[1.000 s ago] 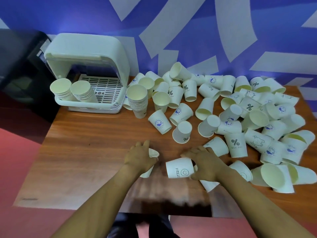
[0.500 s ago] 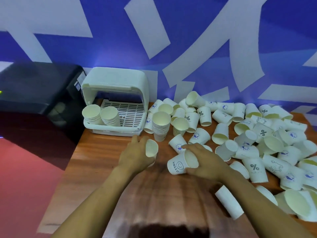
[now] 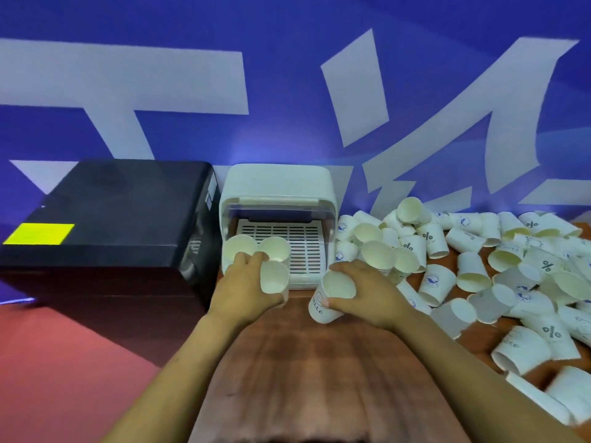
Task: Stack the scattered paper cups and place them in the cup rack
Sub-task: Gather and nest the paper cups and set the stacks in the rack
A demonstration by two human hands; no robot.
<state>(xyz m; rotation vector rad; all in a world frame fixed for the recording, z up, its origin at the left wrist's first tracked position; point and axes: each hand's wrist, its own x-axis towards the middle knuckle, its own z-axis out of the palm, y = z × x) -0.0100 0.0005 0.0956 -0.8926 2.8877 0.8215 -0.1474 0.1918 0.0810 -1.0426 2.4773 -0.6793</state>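
Note:
My left hand (image 3: 246, 289) grips a plain white paper cup (image 3: 274, 278), held up with its mouth toward me, just in front of the white cup rack (image 3: 278, 199). My right hand (image 3: 367, 292) holds a cup printed HELLO (image 3: 332, 298), tilted with its mouth up. Two stacks of cups (image 3: 256, 249) stand in the rack's left side, partly hidden behind my left hand. Another stack (image 3: 379, 257) stands just right of the rack, behind my right hand. Many loose cups (image 3: 473, 273) lie scattered over the right part of the wooden table (image 3: 303, 362).
A black box (image 3: 112, 215) with a yellow label stands left of the rack, beside the table. A blue wall with white shapes rises behind. Red floor shows at the lower left. Bare wood lies between my forearms.
Both hands lifted their cups off the table and moved them forward toward the rack. The view tilted up, showing more wall and the black box.

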